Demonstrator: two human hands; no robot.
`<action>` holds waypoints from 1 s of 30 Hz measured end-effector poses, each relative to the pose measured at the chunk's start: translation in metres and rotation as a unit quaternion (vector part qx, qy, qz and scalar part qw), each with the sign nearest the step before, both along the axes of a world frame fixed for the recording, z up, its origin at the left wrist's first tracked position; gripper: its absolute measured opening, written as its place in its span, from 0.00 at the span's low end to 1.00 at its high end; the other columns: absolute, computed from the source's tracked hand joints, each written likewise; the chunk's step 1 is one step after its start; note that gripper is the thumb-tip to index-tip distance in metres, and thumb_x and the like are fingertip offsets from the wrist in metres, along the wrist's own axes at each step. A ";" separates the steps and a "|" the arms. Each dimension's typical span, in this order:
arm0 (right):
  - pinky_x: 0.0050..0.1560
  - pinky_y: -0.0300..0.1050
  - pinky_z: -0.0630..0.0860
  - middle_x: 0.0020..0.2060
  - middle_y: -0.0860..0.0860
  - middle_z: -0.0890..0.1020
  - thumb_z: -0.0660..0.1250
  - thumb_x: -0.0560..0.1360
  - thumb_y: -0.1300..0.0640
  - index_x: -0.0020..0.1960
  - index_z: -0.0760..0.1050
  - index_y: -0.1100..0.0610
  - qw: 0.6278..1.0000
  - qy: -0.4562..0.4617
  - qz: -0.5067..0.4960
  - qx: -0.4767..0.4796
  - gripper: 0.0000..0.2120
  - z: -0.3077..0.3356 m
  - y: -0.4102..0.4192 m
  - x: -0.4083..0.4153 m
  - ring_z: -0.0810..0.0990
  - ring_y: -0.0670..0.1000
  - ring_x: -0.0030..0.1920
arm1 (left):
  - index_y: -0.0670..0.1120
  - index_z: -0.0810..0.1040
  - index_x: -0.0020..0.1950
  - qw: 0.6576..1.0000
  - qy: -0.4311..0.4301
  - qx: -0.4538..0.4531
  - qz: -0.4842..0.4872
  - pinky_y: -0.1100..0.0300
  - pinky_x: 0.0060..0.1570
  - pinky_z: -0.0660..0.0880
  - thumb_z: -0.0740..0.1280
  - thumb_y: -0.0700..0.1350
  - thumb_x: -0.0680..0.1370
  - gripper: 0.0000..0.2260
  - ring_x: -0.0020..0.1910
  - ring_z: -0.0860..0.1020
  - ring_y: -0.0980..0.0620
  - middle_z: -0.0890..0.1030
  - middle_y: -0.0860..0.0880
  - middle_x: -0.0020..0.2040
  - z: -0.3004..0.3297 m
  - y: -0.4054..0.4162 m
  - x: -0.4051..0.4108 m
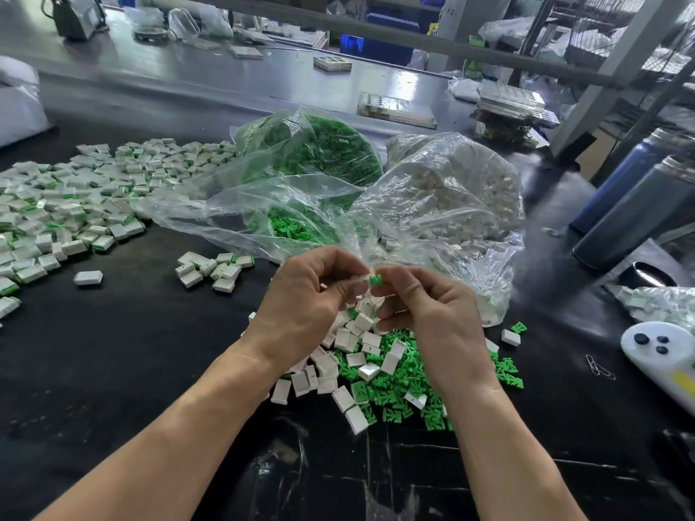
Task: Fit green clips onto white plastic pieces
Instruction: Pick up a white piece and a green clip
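Over black table [113, 370], both hands' fingers [391, 291] pinch green clip [375, 280]

Two bare forearms enter from the lower edge, ending in the left hand [301, 306] and right hand [432, 314]. No sleeves, gloves, rings or watch are visible. Fingernails are short and unpainted.

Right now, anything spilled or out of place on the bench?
Nothing damaged. One white piece lies alone, apart from the finished pile. Loose green clips and white pieces sit mixed under the hands; one stray clip lies off right by another white piece.
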State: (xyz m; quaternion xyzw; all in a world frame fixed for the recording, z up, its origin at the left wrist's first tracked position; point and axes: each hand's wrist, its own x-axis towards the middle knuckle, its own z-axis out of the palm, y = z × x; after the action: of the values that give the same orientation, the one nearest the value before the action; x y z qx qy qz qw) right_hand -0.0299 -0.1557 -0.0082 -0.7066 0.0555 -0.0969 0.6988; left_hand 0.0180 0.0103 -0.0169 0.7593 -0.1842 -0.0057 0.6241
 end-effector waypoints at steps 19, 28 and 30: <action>0.21 0.38 0.64 0.23 0.49 0.73 0.52 0.81 0.41 0.32 0.83 0.46 0.998 0.040 -0.043 0.034 0.28 0.000 0.023 0.000 0.69 0.47 0.22 | 0.50 0.83 0.52 0.998 -0.011 -0.037 -0.041 0.42 0.60 0.78 0.74 0.42 0.78 0.05 0.54 0.81 0.48 0.84 0.53 0.55 -0.002 -0.026 -0.018; 0.27 0.32 0.72 0.26 0.38 0.79 0.51 0.81 0.49 0.33 0.83 0.39 0.998 -0.033 -0.057 -0.021 0.26 -0.004 0.024 0.007 0.78 0.37 0.29 | 0.45 0.83 0.52 0.998 0.002 -0.053 -0.044 0.43 0.52 0.82 0.74 0.40 0.78 0.04 0.49 0.84 0.47 0.85 0.52 0.54 0.000 -0.029 -0.020; 0.29 0.32 0.73 0.27 0.38 0.81 0.51 0.82 0.51 0.34 0.83 0.38 0.996 -0.051 -0.062 -0.031 0.27 -0.005 0.024 0.008 0.80 0.37 0.31 | 0.45 0.83 0.52 0.998 0.001 -0.054 -0.045 0.44 0.52 0.82 0.74 0.40 0.78 0.04 0.49 0.84 0.48 0.85 0.52 0.54 0.000 -0.029 -0.020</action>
State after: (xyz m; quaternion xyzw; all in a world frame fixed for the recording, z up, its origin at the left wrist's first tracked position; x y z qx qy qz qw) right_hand -0.0223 -0.1320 -0.0135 -0.7175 0.0604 -0.1778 0.6708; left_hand -0.0016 -0.0191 -0.0166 0.7154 -0.2171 -0.0244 0.6636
